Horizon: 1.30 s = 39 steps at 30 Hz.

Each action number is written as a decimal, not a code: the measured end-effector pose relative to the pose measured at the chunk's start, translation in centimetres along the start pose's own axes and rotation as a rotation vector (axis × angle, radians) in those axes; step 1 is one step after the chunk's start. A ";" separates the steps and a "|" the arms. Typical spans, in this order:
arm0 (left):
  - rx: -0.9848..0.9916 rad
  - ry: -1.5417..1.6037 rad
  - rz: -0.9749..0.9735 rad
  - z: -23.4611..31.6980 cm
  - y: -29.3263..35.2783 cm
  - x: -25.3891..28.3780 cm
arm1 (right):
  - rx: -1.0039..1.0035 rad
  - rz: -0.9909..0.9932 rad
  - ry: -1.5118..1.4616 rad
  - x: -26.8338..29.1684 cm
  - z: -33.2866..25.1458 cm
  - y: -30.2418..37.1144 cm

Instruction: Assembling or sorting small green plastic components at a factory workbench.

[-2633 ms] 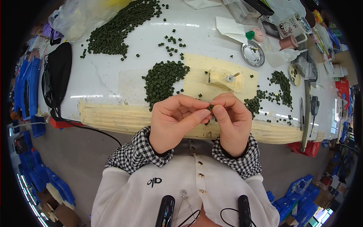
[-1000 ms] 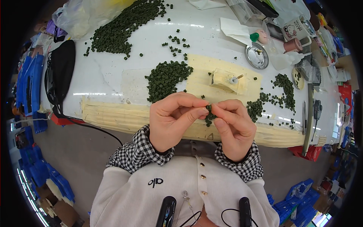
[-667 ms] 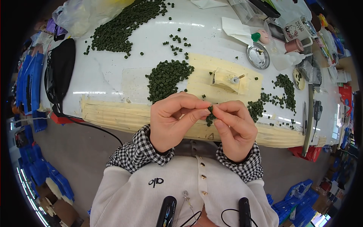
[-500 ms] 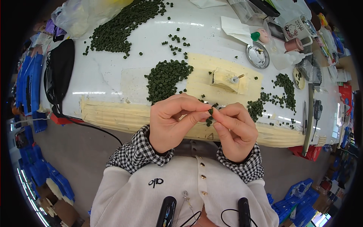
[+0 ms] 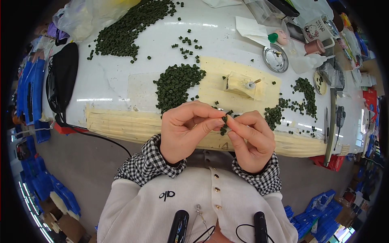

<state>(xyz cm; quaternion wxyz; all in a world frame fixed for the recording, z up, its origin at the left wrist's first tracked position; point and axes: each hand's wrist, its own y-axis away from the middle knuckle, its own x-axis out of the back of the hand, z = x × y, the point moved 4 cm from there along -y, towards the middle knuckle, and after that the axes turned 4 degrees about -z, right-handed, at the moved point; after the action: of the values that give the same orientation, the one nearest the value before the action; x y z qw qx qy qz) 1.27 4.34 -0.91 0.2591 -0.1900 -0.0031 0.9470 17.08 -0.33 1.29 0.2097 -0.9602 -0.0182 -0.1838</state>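
Above the near edge of the worktable, my left hand (image 5: pixel 182 131) pinches a small dark green ribbed rubber-like piece (image 5: pixel 224 119) between thumb and index finger. The index fingertip of my right hand (image 5: pixel 253 139) touches that piece from the right, while the right thumb stands apart below it. A few loose green pieces (image 5: pixel 223 131) show just beneath the fingertips, partly hidden by them. Beyond my left hand lies a heap of the same pieces (image 5: pixel 176 87), and to the right of my right hand a smaller group (image 5: pixel 273 116).
A cream block with a small upright peg (image 5: pixel 245 85) stands on a yellowish sheet (image 5: pixel 210 73). Farther back lie a large green heap (image 5: pixel 125 36), a plastic bag (image 5: pixel 83 20), a round metal dish (image 5: pixel 275 59) and a pink spool (image 5: pixel 314 47). A black pouch (image 5: pixel 65 77) is at left.
My hands stay nearly in place, fingertips together at the green piece, which looks slightly turned. The table view has shifted a little to the left.
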 end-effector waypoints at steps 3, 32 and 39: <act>0.012 -0.008 0.005 0.0 0.0 0.1 | 0.002 0.006 0.010 0.0 -0.1 0.0; 0.035 -0.109 0.077 0.1 -0.1 -0.1 | 0.119 0.200 0.027 3.8 -1.7 -3.4; -0.010 -0.076 0.054 -0.2 0.0 -0.1 | -0.095 0.017 -0.272 1.4 -1.0 -3.4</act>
<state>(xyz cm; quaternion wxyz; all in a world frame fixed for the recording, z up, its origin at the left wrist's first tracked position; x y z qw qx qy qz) 1.41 4.24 -1.06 0.2323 -0.1550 -0.0126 0.9601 17.63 2.37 3.96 0.1613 -0.9851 -0.0295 -0.0510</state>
